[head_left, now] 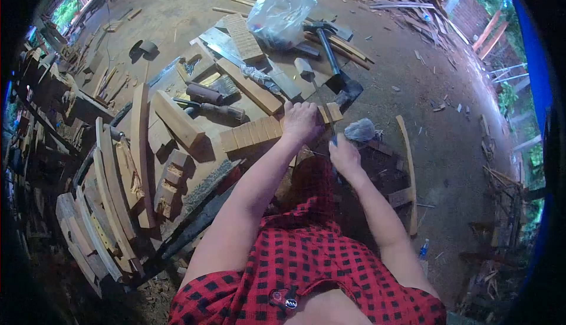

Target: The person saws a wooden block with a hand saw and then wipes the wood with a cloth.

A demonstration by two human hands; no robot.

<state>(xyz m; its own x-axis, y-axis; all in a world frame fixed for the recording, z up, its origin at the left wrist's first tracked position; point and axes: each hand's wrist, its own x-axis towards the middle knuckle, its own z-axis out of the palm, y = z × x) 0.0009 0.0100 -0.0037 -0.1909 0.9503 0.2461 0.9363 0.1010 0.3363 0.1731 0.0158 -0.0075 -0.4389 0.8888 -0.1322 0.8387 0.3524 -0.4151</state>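
A long wooden block (250,135), marked with several parallel cuts across its face, lies in front of me. My left hand (302,122) presses down on it, fingers wrapped over its top near the right end. In my right hand (346,157) is the blue handle of what looks like a handsaw, the fingers closed round it. The thin saw blade (329,115) crosses the block close to its right end, just right of my left hand. A crumpled clear plastic bag (359,129) lies beside my right hand.
Beyond the block are a hammer (327,45), a filled plastic bag (281,18), wooden-handled tools (221,111) and planks (250,86). Long boards (140,148) and a notched block (170,183) lie left. A curved strip (408,174) and a small bottle (424,248) are right.
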